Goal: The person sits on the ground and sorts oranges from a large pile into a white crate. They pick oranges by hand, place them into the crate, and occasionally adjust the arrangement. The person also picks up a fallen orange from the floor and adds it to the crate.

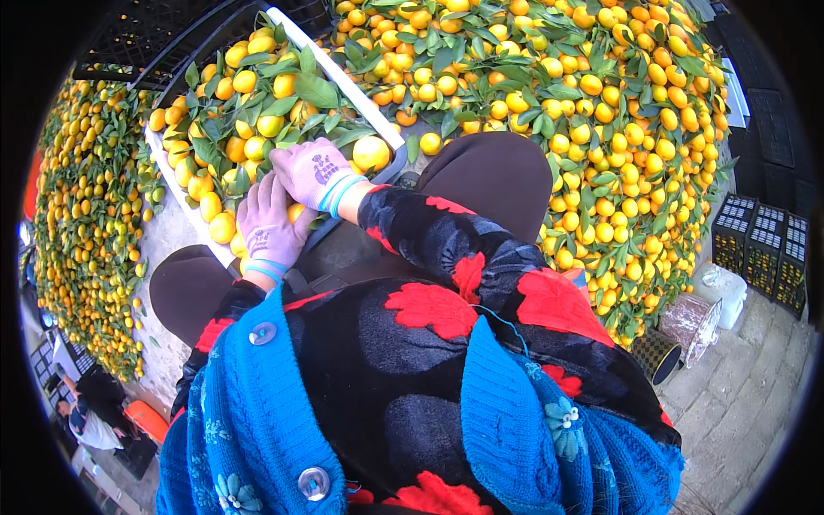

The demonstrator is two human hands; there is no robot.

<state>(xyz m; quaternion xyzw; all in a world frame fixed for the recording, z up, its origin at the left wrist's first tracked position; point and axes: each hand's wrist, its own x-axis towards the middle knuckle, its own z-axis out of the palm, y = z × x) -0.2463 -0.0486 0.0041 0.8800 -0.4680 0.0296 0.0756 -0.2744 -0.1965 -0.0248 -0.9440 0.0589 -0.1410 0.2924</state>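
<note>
A crate [343, 79] with pale rim edges stands in front of me between my knees, heaped with yellow-orange citrus fruit [244, 81] and green leaves [316, 90]. Both my hands wear thin mauve gloves and meet over its near end. My left hand [273, 225] lies over the fruit with fingers stretched and thumb apart, next to a small orange fruit [296, 212]. Just beyond it, my right hand [316, 172] bends its fingers down toward the leaves. Its fingertips are hidden, and so is anything they grip. A larger fruit [371, 154] sits in the crate's near right corner.
A large heap of leafy citrus [592, 129] spreads to the right, another [90, 232] to the left. Black crates [760, 240], a white jug [721, 292] and a round container [689, 322] stand at far right. A person [93, 427] is at lower left.
</note>
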